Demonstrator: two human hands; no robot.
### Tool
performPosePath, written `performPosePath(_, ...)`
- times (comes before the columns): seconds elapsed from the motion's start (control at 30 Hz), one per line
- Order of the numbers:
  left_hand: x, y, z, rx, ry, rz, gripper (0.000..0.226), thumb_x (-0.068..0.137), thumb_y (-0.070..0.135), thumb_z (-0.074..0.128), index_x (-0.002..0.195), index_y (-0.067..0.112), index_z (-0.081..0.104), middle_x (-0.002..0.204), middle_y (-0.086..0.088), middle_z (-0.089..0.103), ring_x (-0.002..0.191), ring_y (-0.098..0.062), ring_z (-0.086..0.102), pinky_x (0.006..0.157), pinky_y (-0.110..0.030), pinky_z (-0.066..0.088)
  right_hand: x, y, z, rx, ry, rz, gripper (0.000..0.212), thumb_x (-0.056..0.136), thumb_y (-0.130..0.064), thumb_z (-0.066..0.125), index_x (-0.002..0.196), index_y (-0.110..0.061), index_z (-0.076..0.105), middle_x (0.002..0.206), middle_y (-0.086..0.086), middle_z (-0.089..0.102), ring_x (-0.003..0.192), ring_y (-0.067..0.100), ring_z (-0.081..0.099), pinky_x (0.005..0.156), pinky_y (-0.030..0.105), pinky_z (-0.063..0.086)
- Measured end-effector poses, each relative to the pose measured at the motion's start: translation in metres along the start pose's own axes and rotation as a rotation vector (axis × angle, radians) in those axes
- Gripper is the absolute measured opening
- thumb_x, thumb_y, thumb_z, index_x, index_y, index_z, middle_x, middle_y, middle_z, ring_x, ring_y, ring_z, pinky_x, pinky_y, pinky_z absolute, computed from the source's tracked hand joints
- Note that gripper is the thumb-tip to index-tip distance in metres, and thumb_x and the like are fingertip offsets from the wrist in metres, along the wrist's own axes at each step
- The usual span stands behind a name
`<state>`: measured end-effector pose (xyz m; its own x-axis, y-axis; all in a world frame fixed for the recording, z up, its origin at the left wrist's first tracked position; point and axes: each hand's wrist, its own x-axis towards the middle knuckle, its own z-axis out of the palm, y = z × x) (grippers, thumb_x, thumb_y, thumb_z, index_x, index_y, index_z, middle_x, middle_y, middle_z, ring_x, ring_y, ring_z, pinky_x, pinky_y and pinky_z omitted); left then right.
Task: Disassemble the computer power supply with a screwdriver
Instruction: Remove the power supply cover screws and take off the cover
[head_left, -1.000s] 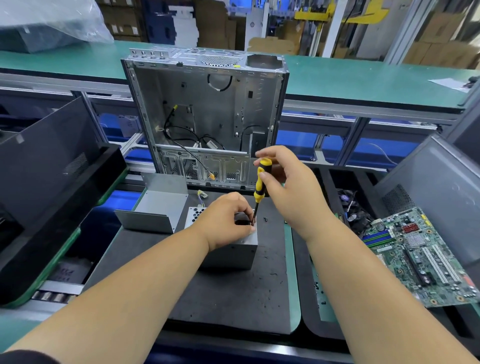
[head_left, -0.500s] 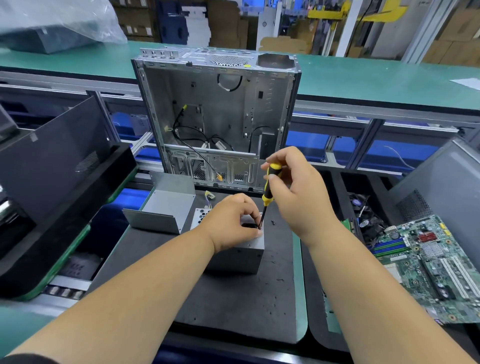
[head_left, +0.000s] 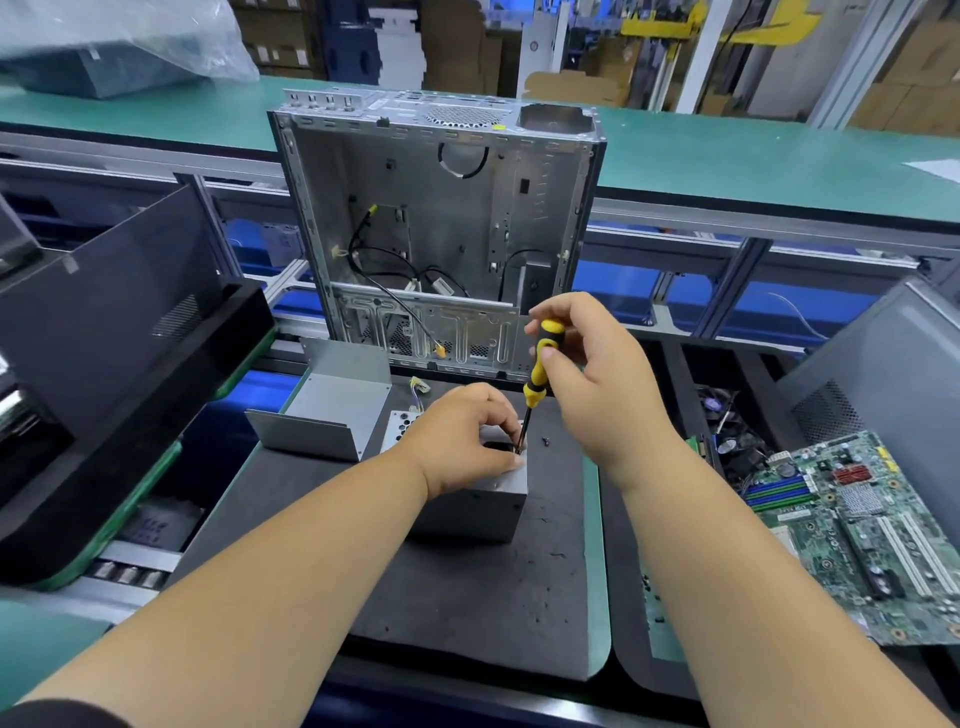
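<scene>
No brand, label or legible writing could be made out on any item; the print on the circuit board was too small to read. Work surface: a dark grey mat (head_left: 467, 597) with a green border, laid at the near edge of a bench; behind it ran a long green-topped bench (head_left: 727, 161) on aluminium framing, with blue bins below and stacked cardboard cartons in the far background. One power supply (head_left: 480, 506) — a grey metal box — stood on the mat near its middle. Left hand (head_left: 465, 441) lay over the top of the box, fingers curled down and gripping its upper edge beside the tool tip. Right hand (head_left: 592, 374) gripped one screwdriver (head_left: 537, 374), yellow and black handle, held near upright with a slight tilt; its tip met the top right corner of the box, just beside the left fingertips. One detached sheet-metal cover (head_left: 332, 410), bent in a U, sat on the mat to the left of the box, close but apart. One small dark screw (head_left: 545, 442) lay on the mat just right of the box. One open computer case (head_left: 441, 228) stood upright behind the mat, stripped inside apart from a few black cables. One green motherboard (head_left: 862, 535) lay to the right in a dark tray — cables heaped behind it. Dark side panels leaned at far left (head_left: 104, 312) and far right (head_left: 893, 374), one each.
</scene>
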<state>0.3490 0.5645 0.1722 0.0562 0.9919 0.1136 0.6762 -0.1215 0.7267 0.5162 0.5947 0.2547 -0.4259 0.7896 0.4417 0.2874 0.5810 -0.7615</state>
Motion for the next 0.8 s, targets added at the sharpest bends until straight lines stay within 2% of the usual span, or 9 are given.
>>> performPosePath(0.07,0.0001,0.0003,-0.0003,-0.011,-0.002,0.004,0.013,0.072,0.027,0.083,0.079,0.031,0.073,0.103,0.017,0.057,0.106,-0.008,0.055,0.098,-0.040,0.046,-0.0026,0.0003,0.0000,-0.033,0.024,-0.035,0.021,0.091,-0.014,0.053,0.106,-0.027,0.058,0.099,-0.013,0.062,0.089,0.015,0.061,0.079,0.045,0.054)
performPosePath(0.13,0.0000,0.0004,-0.0002,-0.019,0.003,0.006,0.013,0.072,0.026,0.083,0.079,0.030,0.073,0.103,0.016,0.057,0.106,-0.008,0.055,0.099,-0.039,0.045,-0.0035,0.0018,0.0001,-0.135,0.064,-0.116,0.018,0.090,-0.024,0.062,0.109,-0.024,0.061,0.101,-0.011,0.058,0.095,0.006,0.055,0.085,0.033,0.050)
performPosePath(0.2,-0.0004,0.0010,0.0003,-0.024,0.013,0.002,0.011,0.073,0.026,0.083,0.079,0.030,0.074,0.102,0.016,0.057,0.106,-0.006,0.055,0.099,-0.038,0.045,-0.0028,0.0034,0.0005,-0.197,0.090,-0.137,0.026,0.087,-0.031,0.071,0.111,-0.024,0.063,0.104,-0.009,0.052,0.095,-0.001,0.049,0.083,0.018,0.044)
performPosePath(0.23,-0.0005,0.0014,0.0006,-0.029,0.018,0.003,0.011,0.074,0.026,0.082,0.079,0.030,0.074,0.102,0.015,0.057,0.105,-0.006,0.055,0.099,-0.038,0.045,-0.0025,0.0038,0.0010,-0.204,0.099,-0.127,0.028,0.085,-0.031,0.074,0.110,-0.025,0.063,0.104,-0.009,0.050,0.093,-0.002,0.049,0.081,0.016,0.043)
performPosePath(0.37,-0.0005,0.0036,0.0013,-0.032,0.023,0.006,0.011,0.075,0.023,0.081,0.075,0.029,0.072,0.101,0.014,0.058,0.105,-0.007,0.055,0.099,-0.039,0.045,-0.0022,0.0022,0.0013,-0.181,0.110,-0.094,0.027,0.085,-0.019,0.076,0.107,-0.027,0.063,0.098,-0.008,0.051,0.084,0.006,0.054,0.078,0.026,0.050)
performPosePath(0.6,-0.0013,0.0051,0.0026,-0.016,0.040,-0.009,0.017,0.073,0.025,0.083,0.070,0.031,0.067,0.100,0.015,0.058,0.102,-0.007,0.056,0.097,-0.041,0.047,-0.0058,0.0043,-0.0019,-0.119,0.046,-0.062,0.032,0.093,-0.007,0.057,0.119,-0.024,0.059,0.106,-0.011,0.059,0.095,0.013,0.060,0.085,0.038,0.052)
performPosePath(0.8,-0.0022,0.0038,0.0017,-0.017,0.011,-0.001,0.019,0.069,0.025,0.084,0.073,0.033,0.067,0.101,0.017,0.057,0.103,-0.005,0.055,0.098,-0.039,0.045,-0.0044,0.0030,-0.0019,-0.100,0.078,-0.079,0.027,0.085,-0.022,0.075,0.110,-0.026,0.066,0.103,-0.008,0.049,0.088,0.009,0.052,0.082,0.027,0.050)
